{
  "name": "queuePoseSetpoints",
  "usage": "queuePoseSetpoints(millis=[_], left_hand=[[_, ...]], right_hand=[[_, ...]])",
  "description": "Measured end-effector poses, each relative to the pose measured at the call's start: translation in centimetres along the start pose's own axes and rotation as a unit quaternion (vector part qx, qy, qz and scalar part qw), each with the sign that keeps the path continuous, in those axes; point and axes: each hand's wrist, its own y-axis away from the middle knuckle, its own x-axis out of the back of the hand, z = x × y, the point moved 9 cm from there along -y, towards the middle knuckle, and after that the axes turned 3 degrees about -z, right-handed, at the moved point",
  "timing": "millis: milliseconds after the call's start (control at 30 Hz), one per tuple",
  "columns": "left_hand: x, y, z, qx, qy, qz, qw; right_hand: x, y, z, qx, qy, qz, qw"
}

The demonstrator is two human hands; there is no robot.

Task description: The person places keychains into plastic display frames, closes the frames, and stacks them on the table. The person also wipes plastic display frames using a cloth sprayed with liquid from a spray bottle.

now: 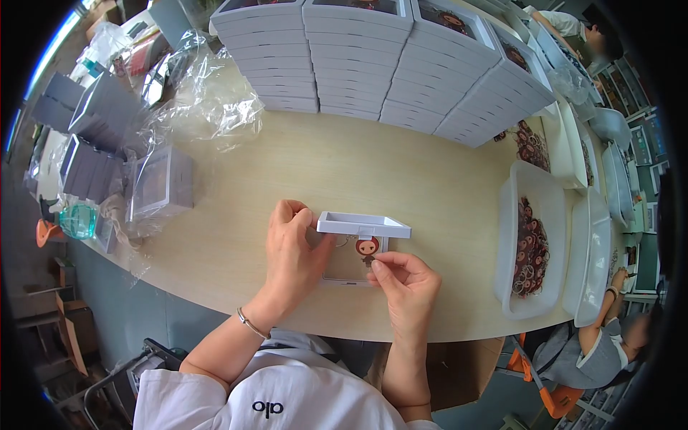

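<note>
A white-framed display case (364,224) stands with its lid raised on the table in front of me. My left hand (290,247) is closed around its left side, the thumb reaching in under the lid. Inside lies a keychain (367,246) with a small red-hooded doll figure; its metal ring shows near my left thumb. My right hand (410,283) pinches the lower part of the figure between thumb and forefinger, over the case's right edge.
Tall stacks of white framed cases (351,64) line the table's back. A white bin (510,244) of similar keychains stands at right. Clear plastic wrapping (208,107), more cases (161,183) and a teal spray bottle (77,221) are at left. A seated person (595,351) is at far right.
</note>
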Motion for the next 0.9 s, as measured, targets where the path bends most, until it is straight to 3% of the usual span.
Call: queuePoseSetpoints(millis=[567,667,833,900], left_hand=[[0.2,-0.4,0.2,-0.024,0.000,-0.021,0.999],[0.2,-0.4,0.2,-0.022,0.009,-0.033,0.999],[1.0,0.8,-1.1,0.029,0.112,-0.097,0.989],[1.2,1.1,-0.7,0.005,0.107,-0.128,0.986]], right_hand=[[-1.6,0.7,-0.1,-0.042,0.154,0.058,0.985],[-1.6,0.4,-1.1,0.086,0.238,0.043,0.966],[-1.2,0.6,-2.8,0.111,0.335,0.054,0.934],[-1.5,0.4,-3.1,0.132,0.361,0.040,0.922]])
